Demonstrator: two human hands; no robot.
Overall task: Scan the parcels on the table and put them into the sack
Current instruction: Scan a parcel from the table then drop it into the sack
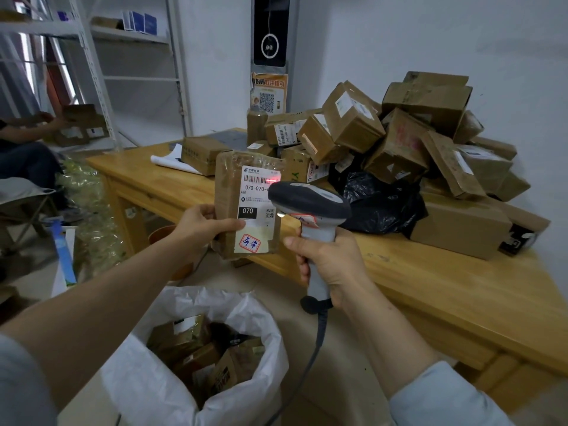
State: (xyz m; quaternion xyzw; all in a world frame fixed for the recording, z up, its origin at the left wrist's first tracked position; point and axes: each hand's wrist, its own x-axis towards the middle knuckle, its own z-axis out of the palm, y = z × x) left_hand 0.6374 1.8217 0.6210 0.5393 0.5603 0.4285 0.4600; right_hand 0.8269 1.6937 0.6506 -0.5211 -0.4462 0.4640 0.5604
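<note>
Sack: the white sack (144, 392) stood open on the floor, nearest the camera, with sacked parcels (190, 339) inside.
Right hand: the right hand (335, 265) gripped the handle of the scanner (310, 204), fingers (302, 267) curled round it.
Left hand: the left hand (199, 229) held the parcel (227, 192) by its lower left edge, thumb across the front.
Parcel: it was upright in the air, above the sack and before the surface (430, 287), label (258, 195) facing the camera.
Scanner: grey, it pointed at the label, a red glow on the barcode.
Surface: wooden, it carried a pile of boxes (399, 133) and a black bag (381, 207) near the wall.
Far left: a seated person (24, 155) held a box beside metal shelves (92, 56).
</note>
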